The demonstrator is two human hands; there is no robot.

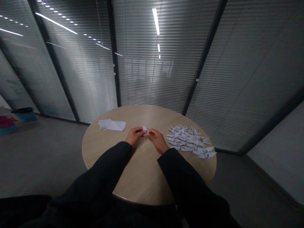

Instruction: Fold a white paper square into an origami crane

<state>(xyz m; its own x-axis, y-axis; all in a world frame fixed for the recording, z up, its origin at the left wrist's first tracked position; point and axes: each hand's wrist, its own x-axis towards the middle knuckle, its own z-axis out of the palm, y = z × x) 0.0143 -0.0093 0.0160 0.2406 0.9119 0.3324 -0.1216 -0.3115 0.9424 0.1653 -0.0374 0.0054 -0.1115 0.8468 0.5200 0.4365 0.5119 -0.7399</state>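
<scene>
A small folded piece of white paper (145,130) is being gripped right now, pinched from both sides by the left hand (134,136) and the right hand (156,140), and it is held just over the middle of a round wooden tabletop (140,180). Both hands are closed on it, with the paper mostly clasped between the fingers. To the right, a loose heap of white origami cranes (190,141) is spread out near the right hand. To the left, a small stack of paper squares (104,123) is seen touching a larger folded white sheet (117,126). Black sleeves (102,167) are stretched in across the tabletop.
</scene>
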